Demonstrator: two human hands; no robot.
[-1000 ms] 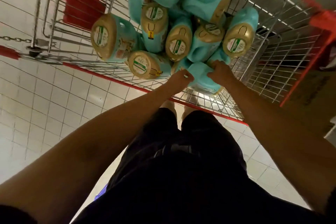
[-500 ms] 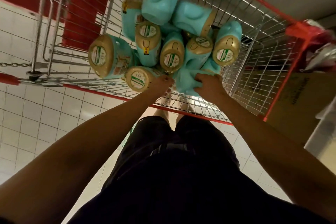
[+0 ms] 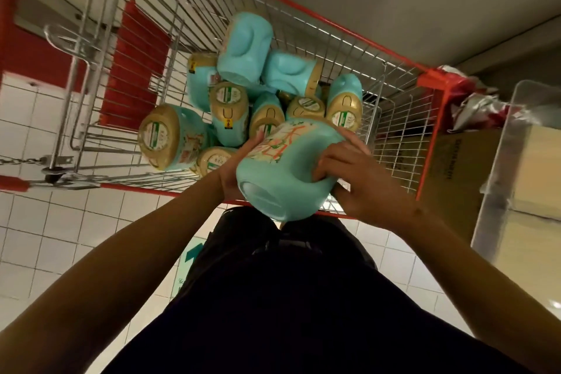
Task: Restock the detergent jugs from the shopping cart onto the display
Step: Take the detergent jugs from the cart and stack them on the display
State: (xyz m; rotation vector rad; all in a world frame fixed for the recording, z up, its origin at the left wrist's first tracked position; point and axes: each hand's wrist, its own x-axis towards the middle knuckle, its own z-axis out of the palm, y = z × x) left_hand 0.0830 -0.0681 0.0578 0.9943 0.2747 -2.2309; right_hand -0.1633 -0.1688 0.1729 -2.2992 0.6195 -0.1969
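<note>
A wire shopping cart (image 3: pixel 303 14) with a red rim holds several turquoise detergent jugs with gold tops, heaped in its middle. One turquoise jug (image 3: pixel 288 173) is raised above the cart's near edge, its base turned toward me and a printed label on its side. My left hand (image 3: pixel 239 167) grips its left side. My right hand (image 3: pixel 358 182) curls round its right side. The gold top of this jug is hidden behind its body.
A large jug (image 3: pixel 170 138) lies on its side at the cart's left. A cardboard box (image 3: pixel 464 179) and a clear plastic bin (image 3: pixel 522 161) stand at the right. White floor tiles lie below. A red fold-down seat panel (image 3: pixel 133 70) is at the cart's left end.
Both hands, which were down among the jugs at the cart's near side, have lifted one jug up and toward me. The view has shifted right and up.
</note>
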